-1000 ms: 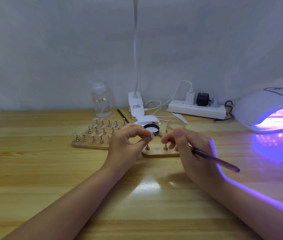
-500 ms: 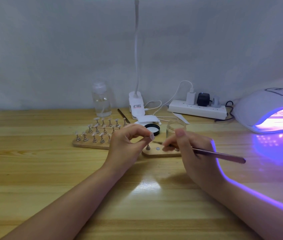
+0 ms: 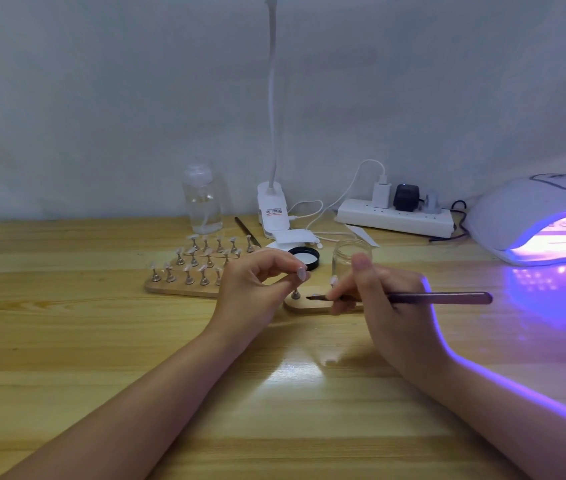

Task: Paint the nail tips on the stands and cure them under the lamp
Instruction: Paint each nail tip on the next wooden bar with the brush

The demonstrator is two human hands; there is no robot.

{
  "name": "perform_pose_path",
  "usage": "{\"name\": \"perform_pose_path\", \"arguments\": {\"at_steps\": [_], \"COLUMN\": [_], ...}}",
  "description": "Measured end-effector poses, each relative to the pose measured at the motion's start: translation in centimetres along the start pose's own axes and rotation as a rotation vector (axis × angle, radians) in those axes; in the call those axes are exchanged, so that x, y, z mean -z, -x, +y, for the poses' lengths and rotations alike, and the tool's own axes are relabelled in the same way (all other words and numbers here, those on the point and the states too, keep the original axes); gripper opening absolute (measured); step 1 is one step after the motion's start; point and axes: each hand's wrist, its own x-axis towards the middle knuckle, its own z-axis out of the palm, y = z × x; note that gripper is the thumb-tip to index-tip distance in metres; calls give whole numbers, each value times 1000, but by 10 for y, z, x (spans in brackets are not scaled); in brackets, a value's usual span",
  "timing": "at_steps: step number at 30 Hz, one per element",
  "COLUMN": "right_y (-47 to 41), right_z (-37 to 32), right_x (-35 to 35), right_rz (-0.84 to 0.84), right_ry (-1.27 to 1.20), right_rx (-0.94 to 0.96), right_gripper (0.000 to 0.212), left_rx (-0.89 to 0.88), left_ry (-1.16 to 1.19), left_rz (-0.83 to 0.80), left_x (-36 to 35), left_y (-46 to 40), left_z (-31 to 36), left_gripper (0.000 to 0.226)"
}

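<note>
The left hand (image 3: 257,285) is pinching a nail tip (image 3: 301,274) on its stand; the right grip (image 3: 383,299) is holding the brush (image 3: 437,298) beside it. The curing lamp (image 3: 534,223) is glowing; the board's many tips (image 3: 191,268) are apparently awaiting paint.

A clear bottle (image 3: 202,199), desk lamp clip (image 3: 272,209) and power strip (image 3: 394,220) line the wall.

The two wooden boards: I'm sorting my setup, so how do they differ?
The larger wooden board stands left and carries many stands topped with nail tips, untouched. The small wooden board lies between the hands, showing one stand under the left hand, with the brush in the right hand over it. Both are pale wood on the table.
</note>
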Motion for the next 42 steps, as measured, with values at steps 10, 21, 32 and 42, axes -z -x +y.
{"name": "perform_pose_path", "arguments": {"at_steps": [10, 21, 32, 42], "right_y": [-2, -4, -5, -10], "right_z": [0, -1, 0, 10], "right_x": [0, 1, 6, 3], "right_rz": [3, -10, 20, -102], "right_ry": [-32, 79, 147, 353], "right_rx": [14, 69, 20, 135], "right_gripper": [41, 42, 39, 22], "left_rx": [44, 57, 76, -7], "left_ry": [64, 58, -8, -136], "left_rz": [-6, -5, 12, -85], "left_x": [-1, -1, -3, -4], "left_y": [0, 0, 2, 3], "left_z": [-1, 1, 16, 18], "left_gripper": [27, 24, 22, 14]}}
